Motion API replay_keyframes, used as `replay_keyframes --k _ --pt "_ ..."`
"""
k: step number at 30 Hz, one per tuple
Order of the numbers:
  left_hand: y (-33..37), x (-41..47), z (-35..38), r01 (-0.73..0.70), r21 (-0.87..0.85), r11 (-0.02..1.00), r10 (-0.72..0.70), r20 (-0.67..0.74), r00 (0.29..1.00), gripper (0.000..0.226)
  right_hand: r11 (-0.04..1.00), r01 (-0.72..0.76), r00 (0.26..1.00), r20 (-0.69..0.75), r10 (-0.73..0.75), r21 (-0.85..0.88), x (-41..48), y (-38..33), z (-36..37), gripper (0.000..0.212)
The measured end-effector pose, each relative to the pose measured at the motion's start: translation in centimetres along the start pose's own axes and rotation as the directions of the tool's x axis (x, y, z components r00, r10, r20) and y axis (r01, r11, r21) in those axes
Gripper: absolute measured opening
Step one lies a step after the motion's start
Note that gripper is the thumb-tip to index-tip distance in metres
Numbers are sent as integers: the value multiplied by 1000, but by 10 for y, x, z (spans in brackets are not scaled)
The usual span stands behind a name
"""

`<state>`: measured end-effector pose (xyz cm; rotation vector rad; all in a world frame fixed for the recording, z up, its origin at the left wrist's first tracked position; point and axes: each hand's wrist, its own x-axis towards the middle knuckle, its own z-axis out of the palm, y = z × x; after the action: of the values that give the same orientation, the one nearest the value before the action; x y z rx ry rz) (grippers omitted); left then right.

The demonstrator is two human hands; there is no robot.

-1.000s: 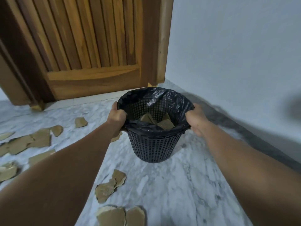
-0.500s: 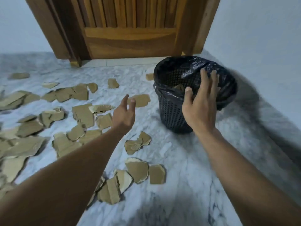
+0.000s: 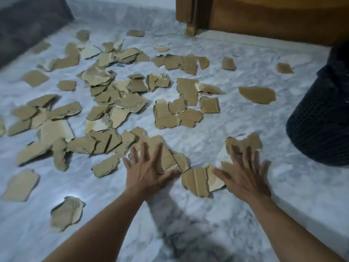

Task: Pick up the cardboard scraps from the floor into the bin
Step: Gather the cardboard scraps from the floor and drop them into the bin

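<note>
Several torn brown cardboard scraps (image 3: 117,87) lie scattered over the white marble floor (image 3: 245,118). My left hand (image 3: 149,171) is spread open, fingers apart, over a scrap (image 3: 168,157) in the near middle. My right hand (image 3: 245,174) is also open with fingers spread, over the scraps (image 3: 198,180) beside it and just below another scrap (image 3: 243,142). Neither hand holds anything. The black mesh bin (image 3: 321,118) with a black liner stands at the right edge, partly cut off.
A wooden door (image 3: 273,17) and its frame (image 3: 187,14) stand at the back right. A dark surface (image 3: 28,21) fills the back left corner. Bare marble floor lies between the scraps and the bin, and in front of my arms.
Both hands let go of the bin's rim and came down to the left, onto the scraps on the floor. The view swung left and down, so the bin is now at the right edge.
</note>
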<state>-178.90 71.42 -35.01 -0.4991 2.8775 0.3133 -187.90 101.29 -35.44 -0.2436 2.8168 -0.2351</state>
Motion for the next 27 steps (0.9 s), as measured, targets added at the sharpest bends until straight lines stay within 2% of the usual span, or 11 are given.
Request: replay_keyframes --k 2,5,8,10,12,16,19,21,23,25,27 --pt "-12 3 -2 -21 30 999 22 -59 998 109 998 50 995 -85 -53 -31 10 -28 4 110" --pt "-44 9 -9 7 45 999 1 -188 982 112 988 122 988 -111 -111 97 31 -73 11 106" --pt "-102 7 -17 246 -82 966 -260 -289 921 110 965 147 988 -81 -132 219 51 -113 22 109" --pt "-143 6 -20 424 -184 887 -460 -262 849 109 963 172 985 -63 -162 208 60 -136 26 115" --pt "-177 13 -25 508 -257 822 -559 -196 806 113 968 214 977 -37 -211 134 61 -163 27 121" --pt "-197 43 -37 472 -245 847 -498 -56 865 102 943 333 942 49 -333 -2 68 -221 32 129" --pt "-184 52 -42 340 -196 920 -373 -163 913 82 929 369 926 91 -367 -2 78 -258 36 131" --pt "-189 58 -51 324 -149 934 -355 -298 886 89 919 391 918 52 -393 41 84 -275 30 128" --pt "-208 71 -68 378 -208 902 -427 -303 852 110 942 319 948 -22 -319 106 86 -281 22 122" --pt "-227 82 -77 447 -290 846 -491 -98 866 124 969 84 996 -20 -82 231 81 -280 20 120" --pt "-221 80 -69 413 -224 883 -405 86 910 123 961 -93 993 91 72 261 61 -284 30 118"
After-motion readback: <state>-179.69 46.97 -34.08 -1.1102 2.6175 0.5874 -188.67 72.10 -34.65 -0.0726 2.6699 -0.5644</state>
